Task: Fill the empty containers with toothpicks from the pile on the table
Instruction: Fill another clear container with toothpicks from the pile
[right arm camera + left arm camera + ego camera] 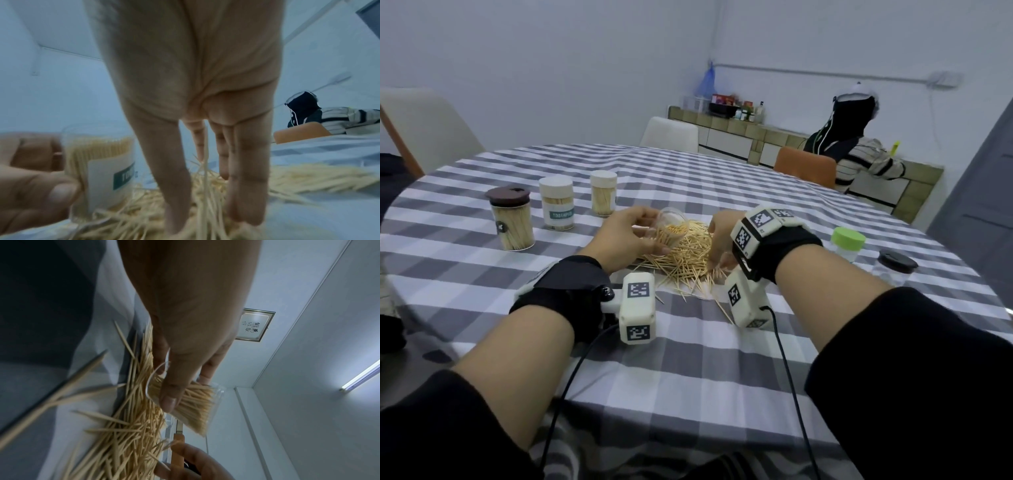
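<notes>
The left hand (625,240) grips a clear jar (671,228), thumb and fingers curled round its wall, and holds it tilted over the near edge of the pile (685,255) on the checked table (688,359); the jar already looks well packed with toothpicks. The right hand (719,240) reaches down into the pile with its fingers (244,186) nearly straight and spread among the sticks; whether it has any pinched cannot be told, though one stick stands up between the fingers in the right wrist view. To do this step well, the person should gather a small bunch, turn the sticks parallel before lifting, and feed them in lengthwise, with the mouth kept tipped toward the right hand. A crossed stick would likely jam at the rim, so small loads seem safer than a big grab. Three capped jars (556,204) stand full at far left, well apart from the pile. To the right, a green-lidded jar (847,244) and a dark-lidded jar (893,269) look empty, so much seems left.
</notes>
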